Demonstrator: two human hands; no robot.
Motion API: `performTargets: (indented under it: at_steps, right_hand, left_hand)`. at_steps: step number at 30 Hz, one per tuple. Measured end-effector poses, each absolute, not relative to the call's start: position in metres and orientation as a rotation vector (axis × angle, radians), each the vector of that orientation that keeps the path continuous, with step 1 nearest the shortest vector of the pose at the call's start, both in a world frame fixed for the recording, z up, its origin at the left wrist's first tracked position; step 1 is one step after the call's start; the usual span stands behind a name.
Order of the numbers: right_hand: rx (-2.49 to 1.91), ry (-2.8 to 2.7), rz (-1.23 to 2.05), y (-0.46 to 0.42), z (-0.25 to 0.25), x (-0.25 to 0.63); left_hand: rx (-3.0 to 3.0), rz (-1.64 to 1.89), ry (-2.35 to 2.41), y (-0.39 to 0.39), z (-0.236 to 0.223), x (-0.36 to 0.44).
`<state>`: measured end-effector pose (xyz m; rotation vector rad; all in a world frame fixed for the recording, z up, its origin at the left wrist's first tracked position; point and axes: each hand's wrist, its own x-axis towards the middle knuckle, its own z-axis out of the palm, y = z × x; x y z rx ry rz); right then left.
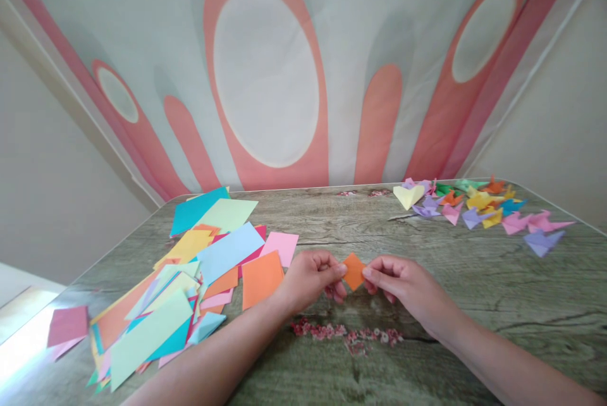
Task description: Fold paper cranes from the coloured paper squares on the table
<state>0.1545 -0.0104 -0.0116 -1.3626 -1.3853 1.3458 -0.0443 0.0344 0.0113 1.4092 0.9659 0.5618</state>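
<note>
A small orange folded paper (353,272), diamond-shaped, is held up between my two hands over the wood-patterned table. My left hand (313,274) pinches its left corner between thumb and fingers. On the opposite corner, my right hand (394,276) has the same kind of pinch. Just left of my left hand lies a larger orange paper sheet (262,279), flat on the table and partly behind my wrist. Whether the folded paper has loose layers is too small to tell.
Loose coloured paper sheets (152,333) spread in a pile on the left. Several folded paper cranes (478,200) stand at the back right, with a pale yellow paper heart (408,196) beside them. A patterned cloth (348,77) hangs behind the table (474,292).
</note>
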Motion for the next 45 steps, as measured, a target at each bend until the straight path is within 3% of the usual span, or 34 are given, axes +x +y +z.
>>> performTargets:
  at_steps: [4,10,20,22,27,31,40,45]
  right_hand:
    - [-1.385,-1.410,1.373,-0.009,-0.014,0.156]
    - [-1.361,-1.100,1.555,-0.008,-0.009,0.156]
    - [-1.340,-1.069,1.719,-0.011,-0.005,0.152]
    - [-1.395,-1.226,1.607,-0.010,0.001,0.156]
    - [-1.365,-1.882,0.684,-0.010,0.022,0.163]
    - [-1.390,-2.052,0.468,-0.013,0.032,0.160]
    - [-1.531,-1.829,0.962,-0.024,0.022,0.161]
    - [-1.513,-1.661,1.442,-0.028,-0.007,0.165]
  left_hand:
    - [1.480,0.471,0.958,0.036,0.007,-0.045]
    - [2.050,0.843,1.039,0.033,0.009,-0.047]
    - [3.012,0.769,0.718,0.022,0.008,-0.050]
    - [3.014,0.836,0.684,0.023,0.009,-0.051]
    - [2.762,0.810,0.792,0.027,0.014,-0.047]
    - [2.365,0.772,0.913,0.025,0.026,-0.035]
    - [1.870,0.361,1.082,0.016,0.027,-0.035]
    - [1.834,0.137,1.041,0.021,0.019,-0.039]
